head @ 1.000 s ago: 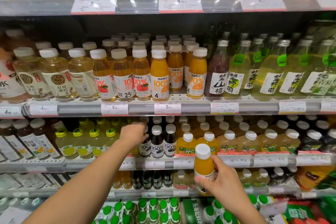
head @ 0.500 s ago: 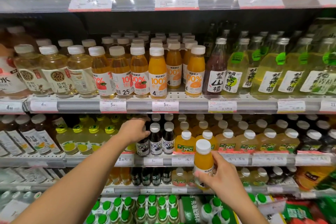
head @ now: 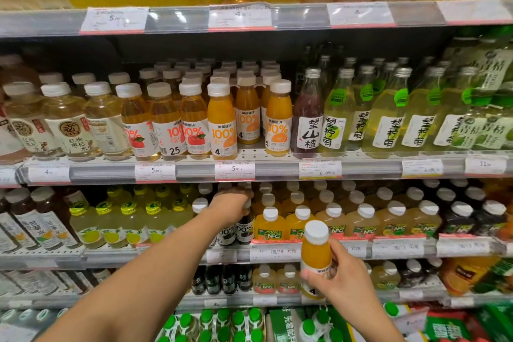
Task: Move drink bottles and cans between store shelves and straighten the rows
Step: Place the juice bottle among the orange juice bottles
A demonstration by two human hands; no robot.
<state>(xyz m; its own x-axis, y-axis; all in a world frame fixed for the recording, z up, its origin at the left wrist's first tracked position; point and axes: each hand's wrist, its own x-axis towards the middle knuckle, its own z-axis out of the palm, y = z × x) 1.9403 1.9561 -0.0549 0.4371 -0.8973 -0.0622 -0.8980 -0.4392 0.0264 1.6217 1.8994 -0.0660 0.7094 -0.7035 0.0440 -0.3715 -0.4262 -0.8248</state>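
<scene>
Left hand (head: pixel 231 204) has closed around the cap of a dark bottle (head: pixel 244 226) on the third shelf (head: pixel 277 254); right hand (head: pixel 337 276) keeps gripping the orange bottle (head: pixel 316 255) below it, awaiting placement

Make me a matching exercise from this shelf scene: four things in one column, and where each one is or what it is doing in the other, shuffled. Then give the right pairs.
Things
1. left hand
2. right hand
3. dark red bottle
4. green-capped bottles

Places or states
A. on the lowest shelf in view
B. holds an orange juice bottle in front of the shelves
C. stands on the middle shelf between orange bottles and pale green ones
D. reaches among the dark bottles on the shelf below the middle one

Pairs: 1-D, 2-B, 3-C, 4-A
</scene>
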